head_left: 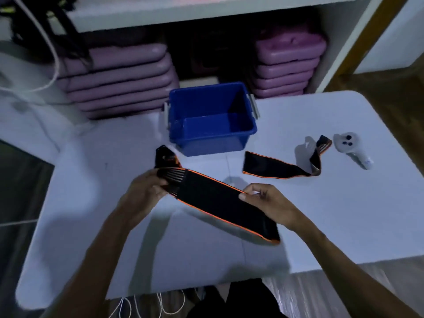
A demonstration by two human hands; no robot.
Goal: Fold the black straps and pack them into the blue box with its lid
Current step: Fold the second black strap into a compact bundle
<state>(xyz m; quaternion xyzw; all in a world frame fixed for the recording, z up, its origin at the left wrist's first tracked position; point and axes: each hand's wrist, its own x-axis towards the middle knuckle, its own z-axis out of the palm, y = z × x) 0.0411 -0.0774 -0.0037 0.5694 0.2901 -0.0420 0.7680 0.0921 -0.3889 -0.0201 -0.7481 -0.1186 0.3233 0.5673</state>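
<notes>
Bench (321, 214): pale top fills mid frame, rounded corner at upper right, near edge stepped along the bottom. Widest bare stretch lies lower left and at right below the second strap.

Shelf unit (206, 12) across the top of frame; stacked purple cases (119, 83) under it at upper left, another stack at upper right. White cable (54, 53) loops down the upper left.

Blue box (211, 120): open, nothing visible inside, pale handles at both sides, sits at the bench's far edge, centre frame. No lid seen.

Held black strap (220, 203), orange-edged: stretched diagonally from centre left down to centre right, lifted off the bench, its shadow beneath. Far end folds up just beside the box's near left corner.

Left hand (146, 191) clamped on the strap's ribbed end. Right hand (273, 203) pinches the upper edge further along; hands apart.

Second black strap (275, 168): lies loose on the bench right of the box, one end curled upward.

White controller (348, 148): far right, just beside that curled end.
</notes>
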